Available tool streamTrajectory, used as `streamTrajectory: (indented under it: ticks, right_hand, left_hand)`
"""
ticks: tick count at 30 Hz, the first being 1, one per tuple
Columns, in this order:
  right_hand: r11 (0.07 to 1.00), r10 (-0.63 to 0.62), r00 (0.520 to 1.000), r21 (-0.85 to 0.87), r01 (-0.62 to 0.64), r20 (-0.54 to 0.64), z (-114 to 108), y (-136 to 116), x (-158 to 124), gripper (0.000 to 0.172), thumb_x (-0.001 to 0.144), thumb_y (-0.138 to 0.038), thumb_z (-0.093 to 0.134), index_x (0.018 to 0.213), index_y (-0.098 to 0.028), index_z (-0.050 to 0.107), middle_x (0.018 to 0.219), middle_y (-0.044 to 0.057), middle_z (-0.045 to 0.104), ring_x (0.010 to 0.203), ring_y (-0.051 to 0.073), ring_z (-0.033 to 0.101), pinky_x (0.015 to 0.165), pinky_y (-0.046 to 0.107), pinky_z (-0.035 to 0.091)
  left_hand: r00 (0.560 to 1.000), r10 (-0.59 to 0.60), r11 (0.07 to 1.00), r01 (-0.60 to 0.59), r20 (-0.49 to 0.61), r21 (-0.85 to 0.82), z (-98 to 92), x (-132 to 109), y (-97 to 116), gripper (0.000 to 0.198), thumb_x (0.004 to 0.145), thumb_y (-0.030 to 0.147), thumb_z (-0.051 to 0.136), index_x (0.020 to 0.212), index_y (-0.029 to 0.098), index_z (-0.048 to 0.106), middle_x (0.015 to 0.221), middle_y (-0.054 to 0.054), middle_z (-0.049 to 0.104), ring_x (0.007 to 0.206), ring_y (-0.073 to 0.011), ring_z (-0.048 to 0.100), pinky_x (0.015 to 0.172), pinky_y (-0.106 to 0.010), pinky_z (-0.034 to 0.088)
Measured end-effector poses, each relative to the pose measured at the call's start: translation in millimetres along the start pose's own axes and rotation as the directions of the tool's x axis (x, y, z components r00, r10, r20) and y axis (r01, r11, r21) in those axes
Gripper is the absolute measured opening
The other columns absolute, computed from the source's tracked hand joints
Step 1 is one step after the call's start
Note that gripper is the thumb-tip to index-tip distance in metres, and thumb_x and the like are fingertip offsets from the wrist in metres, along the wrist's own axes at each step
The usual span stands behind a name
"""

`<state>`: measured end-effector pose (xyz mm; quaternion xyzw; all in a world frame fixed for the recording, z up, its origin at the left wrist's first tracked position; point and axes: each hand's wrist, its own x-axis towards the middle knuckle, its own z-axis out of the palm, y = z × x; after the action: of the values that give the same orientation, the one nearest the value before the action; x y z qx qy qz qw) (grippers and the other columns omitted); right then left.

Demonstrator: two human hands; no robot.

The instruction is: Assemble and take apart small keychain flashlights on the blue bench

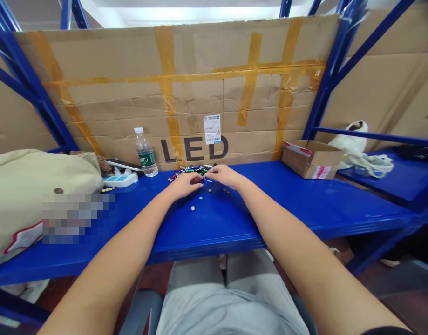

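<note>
A pile of small, shiny, stick-like pieces [180, 172] in red, blue, green and silver lies at the back middle of the blue table, below the printed letters. My left hand [186, 184] rests at the pile's front edge, its thumb apart from the fingers. Just right of it, my right hand [226, 176] has its fingertips pressed together at the pile's right end. What they pinch, if anything, is too small to make out. Several small round silvery discs lie in front of the hands, the largest disc [193, 208] nearest to me.
A water bottle [146, 156] and a white power strip [121, 179] stand at the back left, beside a cream bag [60, 170]. An open cardboard box [309, 158] sits at the back right. A large cardboard sheet [130, 104] walls off the rear between blue posts [334, 65].
</note>
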<state>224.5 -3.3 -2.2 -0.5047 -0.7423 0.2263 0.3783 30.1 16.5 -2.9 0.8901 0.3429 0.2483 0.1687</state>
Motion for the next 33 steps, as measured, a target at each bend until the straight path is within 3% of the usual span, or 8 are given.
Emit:
streamTrajectory:
  ticks: [8, 13, 17, 19, 23, 26, 29, 33]
  right_hand:
    - [1.000, -0.011, 1.000, -0.001, 0.011, -0.021, 6.5, -2.6, 0.5, 0.019, 0.077, -0.030, 0.062, 0.080, -0.014, 0.072, 0.082, 0.004, 0.071, 0.077, 0.015, 0.062, 0.066, 0.022, 0.042]
    - [0.994, -0.017, 0.998, -0.112, 0.010, -0.068, -4.3, -2.0, 2.1, 0.021, 0.080, -0.031, 0.059, 0.081, -0.014, 0.071, 0.083, 0.004, 0.071, 0.078, 0.015, 0.062, 0.066, 0.022, 0.043]
    - [0.865, 0.183, 0.959, -0.428, -0.262, -0.216, -27.0, 10.3, 1.9, 0.017, 0.080, -0.026, 0.058, 0.084, -0.017, 0.072, 0.093, 0.008, 0.071, 0.089, 0.021, 0.063, 0.074, 0.027, 0.045]
    - [0.768, 0.330, 0.932, -0.531, -0.357, -0.149, -36.9, 19.4, 1.0, 0.016, 0.077, -0.025, 0.062, 0.084, -0.018, 0.073, 0.092, 0.010, 0.071, 0.092, 0.023, 0.064, 0.077, 0.028, 0.046]
    - [0.749, 0.398, 0.917, -0.564, -0.348, -0.038, -45.4, 33.1, 1.0, 0.009, 0.063, -0.017, 0.073, 0.072, -0.016, 0.074, 0.089, 0.012, 0.071, 0.093, 0.027, 0.065, 0.083, 0.031, 0.047]
    - [0.772, 0.398, 0.917, -0.538, -0.339, -0.005, -44.0, 34.7, 1.1, 0.012, 0.059, -0.009, 0.074, 0.069, -0.017, 0.073, 0.077, 0.009, 0.071, 0.083, 0.024, 0.066, 0.079, 0.031, 0.049]
    - [0.836, 0.373, 0.928, -0.440, -0.327, 0.019, -37.4, 28.6, -0.8, 0.018, 0.063, -0.009, 0.072, 0.079, -0.016, 0.072, 0.075, 0.006, 0.071, 0.067, 0.018, 0.065, 0.067, 0.028, 0.052]
    - [0.972, 0.217, 0.976, 0.090, -0.219, 0.031, -21.6, 12.6, -4.0, 0.016, 0.067, -0.005, 0.069, 0.080, -0.014, 0.069, 0.078, 0.005, 0.069, 0.065, 0.013, 0.063, 0.065, 0.026, 0.054]
  left_hand:
    - [1.000, -0.013, 0.998, 0.012, -0.014, -0.065, -0.7, -1.8, 3.2, 0.024, 0.076, 0.029, 0.061, 0.097, 0.017, 0.064, 0.092, -0.003, 0.070, 0.084, -0.0185, 0.065, 0.078, -0.032, 0.051]
    - [0.998, -0.051, 0.997, 0.049, -0.027, -0.063, -0.1, -1.0, 3.3, 0.023, 0.076, 0.029, 0.061, 0.095, 0.017, 0.063, 0.090, -0.003, 0.070, 0.082, -0.0186, 0.064, 0.077, -0.032, 0.052]
    - [0.998, -0.060, 0.998, 0.059, -0.017, -0.033, -0.7, -0.6, 2.1, 0.022, 0.076, 0.029, 0.061, 0.095, 0.017, 0.063, 0.092, -0.004, 0.070, 0.082, -0.0184, 0.065, 0.078, -0.032, 0.052]
    - [0.998, -0.060, 0.998, 0.060, -0.011, -0.012, -1.1, -0.6, 0.9, 0.023, 0.077, 0.029, 0.061, 0.096, 0.017, 0.063, 0.093, -0.004, 0.070, 0.083, -0.0185, 0.065, 0.078, -0.032, 0.052]
    - [0.998, -0.061, 0.998, 0.061, 0.001, 0.020, -1.4, -0.6, -0.4, 0.023, 0.077, 0.031, 0.060, 0.096, 0.018, 0.064, 0.094, -0.004, 0.070, 0.086, -0.0190, 0.065, 0.081, -0.032, 0.051]
    - [0.998, -0.057, 0.998, 0.056, 0.004, 0.034, -1.1, -0.8, 0.4, 0.022, 0.077, 0.030, 0.061, 0.096, 0.018, 0.064, 0.094, -0.004, 0.070, 0.087, -0.0190, 0.065, 0.081, -0.032, 0.051]
    - [0.998, -0.059, 0.998, 0.059, -0.003, 0.034, -0.4, -1.1, 1.8, 0.023, 0.077, 0.027, 0.061, 0.097, 0.018, 0.064, 0.094, -0.004, 0.070, 0.086, -0.0191, 0.064, 0.081, -0.032, 0.050]
    - [1.000, -0.030, 1.000, 0.030, 0.001, 0.000, 0.6, -1.4, 2.1, 0.021, 0.077, 0.027, 0.061, 0.096, 0.018, 0.065, 0.094, -0.004, 0.070, 0.085, -0.0188, 0.064, 0.080, -0.032, 0.050]
